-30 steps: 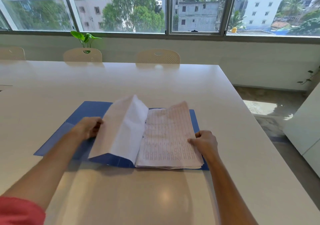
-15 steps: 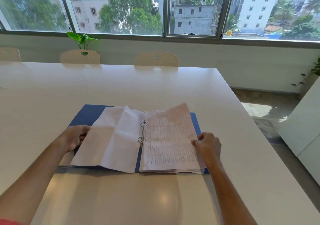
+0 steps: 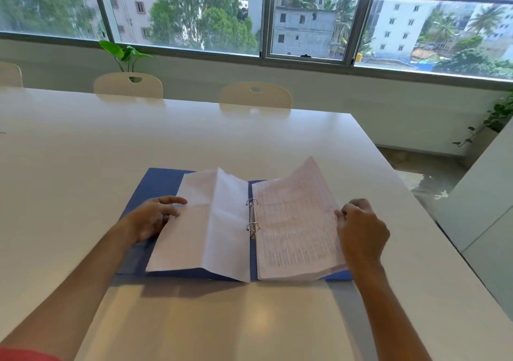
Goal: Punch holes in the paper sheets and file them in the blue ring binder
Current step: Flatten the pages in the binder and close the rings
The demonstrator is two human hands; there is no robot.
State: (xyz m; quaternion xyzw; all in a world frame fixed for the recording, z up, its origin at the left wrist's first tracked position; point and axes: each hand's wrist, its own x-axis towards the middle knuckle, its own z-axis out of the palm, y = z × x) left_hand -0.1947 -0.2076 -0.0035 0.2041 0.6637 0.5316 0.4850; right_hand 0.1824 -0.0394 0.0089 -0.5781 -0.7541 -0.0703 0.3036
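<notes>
The blue ring binder (image 3: 162, 184) lies open on the white table (image 3: 83, 149). Its two metal rings (image 3: 252, 218) stand in the middle. A creased white sheet (image 3: 205, 227) lies on the left half. My left hand (image 3: 154, 216) rests with straight fingers on that sheet's left edge. A stack of printed sheets (image 3: 294, 227) sits on the right half, its far right corner lifted. My right hand (image 3: 361, 228) curls round the stack's right edge and pinches the top sheets.
Two cream chairs (image 3: 255, 95) (image 3: 128, 85) stand at the table's far side, with a leafy plant (image 3: 125, 54) behind. Windows run along the back wall. The table's right edge drops to the floor beside a white cabinet (image 3: 485, 199).
The white sheet on the left has gone from standing up to lying flat. My left hand moved onto its edge. My right hand has lifted the right stack's top sheets slightly.
</notes>
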